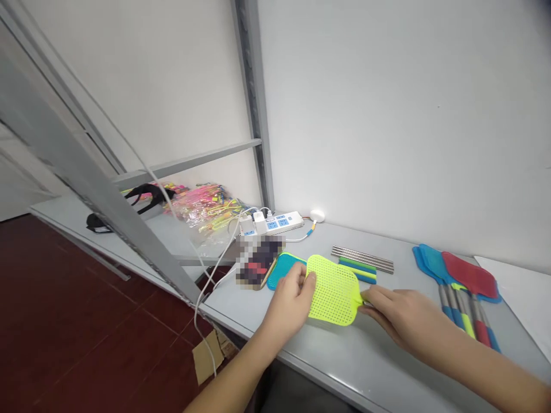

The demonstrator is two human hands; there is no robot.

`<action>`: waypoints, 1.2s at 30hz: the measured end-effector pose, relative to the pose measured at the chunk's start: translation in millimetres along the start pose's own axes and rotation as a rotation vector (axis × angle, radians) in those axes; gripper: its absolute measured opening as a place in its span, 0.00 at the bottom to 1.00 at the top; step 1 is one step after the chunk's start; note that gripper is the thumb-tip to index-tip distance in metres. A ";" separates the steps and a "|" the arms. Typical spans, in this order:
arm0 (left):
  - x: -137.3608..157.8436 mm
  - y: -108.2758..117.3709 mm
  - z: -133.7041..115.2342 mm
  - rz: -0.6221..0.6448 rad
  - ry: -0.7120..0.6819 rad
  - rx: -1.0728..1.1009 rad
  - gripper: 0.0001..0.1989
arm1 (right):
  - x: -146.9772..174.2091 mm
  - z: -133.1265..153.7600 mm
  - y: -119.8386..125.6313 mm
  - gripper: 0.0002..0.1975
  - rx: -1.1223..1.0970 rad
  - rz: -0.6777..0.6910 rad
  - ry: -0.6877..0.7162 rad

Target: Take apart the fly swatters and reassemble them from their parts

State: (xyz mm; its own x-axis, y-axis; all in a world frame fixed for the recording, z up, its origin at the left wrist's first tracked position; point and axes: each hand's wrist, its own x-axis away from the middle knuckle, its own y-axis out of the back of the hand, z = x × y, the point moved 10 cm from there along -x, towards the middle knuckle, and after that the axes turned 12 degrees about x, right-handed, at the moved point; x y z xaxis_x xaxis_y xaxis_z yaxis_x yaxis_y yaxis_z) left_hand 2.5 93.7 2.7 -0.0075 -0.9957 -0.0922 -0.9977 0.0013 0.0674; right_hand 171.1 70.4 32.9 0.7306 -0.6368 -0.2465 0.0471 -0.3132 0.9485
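Observation:
A yellow-green perforated fly swatter head [333, 289] is held above the table between my two hands. The thumb and fingers of my left hand [295, 289] pinch its left edge. My right hand [398, 312] is closed at the narrow neck on its right side; its fingers hide what lies inside the grip. Teal swatter heads [282, 269] lie behind my left hand. Beyond my right hand are several thin metal rods [361, 257] and coloured handle grips [359, 269] in green, yellow and blue.
Fly swatters with blue and red heads [469, 275] lie at the right, beside a white sheet [516, 292]. A power strip [275, 223] with cables and a blurred phone-like item [260, 264] stand at the back left. A grey metal post [129, 218] rises at the left.

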 end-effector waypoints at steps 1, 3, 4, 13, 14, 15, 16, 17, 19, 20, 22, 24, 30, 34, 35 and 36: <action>5.0 11.4 4.3 -0.028 -0.003 0.019 0.12 | -10.9 4.0 -6.2 0.12 -0.013 0.015 -0.008; 15.7 34.5 10.2 -0.110 -0.037 0.024 0.14 | -33.1 10.0 -16.7 0.13 -0.043 0.029 -0.019; 21.4 45.2 11.5 -0.159 -0.065 -0.009 0.17 | -43.7 11.4 -21.1 0.14 -0.057 0.031 -0.031; 44.0 67.3 2.1 -0.318 -0.301 -0.456 0.18 | -93.5 17.7 -53.5 0.17 -0.109 0.080 -0.077; 42.8 64.9 1.9 -0.301 -0.307 -0.484 0.18 | -95.1 19.7 -54.4 0.17 -0.077 0.073 -0.059; 41.5 62.5 2.1 -0.282 -0.306 -0.509 0.17 | -96.2 22.0 -54.7 0.17 -0.040 0.065 -0.036; 40.2 60.3 2.9 -0.261 -0.298 -0.531 0.16 | -96.9 24.5 -54.8 0.16 0.004 0.055 -0.010; 38.9 58.4 4.0 -0.240 -0.286 -0.552 0.16 | -97.2 26.7 -54.9 0.16 0.051 0.048 0.015; 37.2 55.8 5.8 -0.210 -0.266 -0.589 0.15 | -96.9 29.9 -54.6 0.16 0.135 0.032 0.053; 36.6 55.1 6.3 -0.201 -0.262 -0.604 0.15 | -96.6 30.9 -54.1 0.16 0.163 0.022 0.066; 36.0 54.7 6.9 -0.195 -0.260 -0.626 0.15 | -95.8 32.9 -52.7 0.15 0.191 0.001 0.086; 35.6 54.8 7.5 -0.196 -0.259 -0.641 0.16 | -95.6 34.5 -52.1 0.15 0.204 -0.006 0.095; 34.3 56.0 9.3 -0.201 -0.249 -0.652 0.16 | -96.7 35.4 -51.4 0.16 0.211 0.001 0.076; 33.1 56.9 10.9 -0.198 -0.250 -0.656 0.16 | -93.3 27.4 -38.7 0.18 0.162 -0.045 0.032; 32.8 56.3 10.4 -0.192 -0.255 -0.659 0.16 | -91.3 24.3 -34.0 0.18 0.143 -0.051 0.019; 32.3 55.2 9.2 -0.185 -0.260 -0.659 0.16 | -88.7 20.7 -29.0 0.18 0.117 -0.051 0.004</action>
State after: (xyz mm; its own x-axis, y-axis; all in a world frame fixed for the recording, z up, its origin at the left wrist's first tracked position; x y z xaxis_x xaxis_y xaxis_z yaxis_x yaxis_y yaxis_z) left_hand -53.5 62.5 -5.8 0.0601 -0.9200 -0.3873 -0.7372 -0.3025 0.6042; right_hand 90.8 121.4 23.2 0.7320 -0.6154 -0.2924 0.0041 -0.4252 0.9051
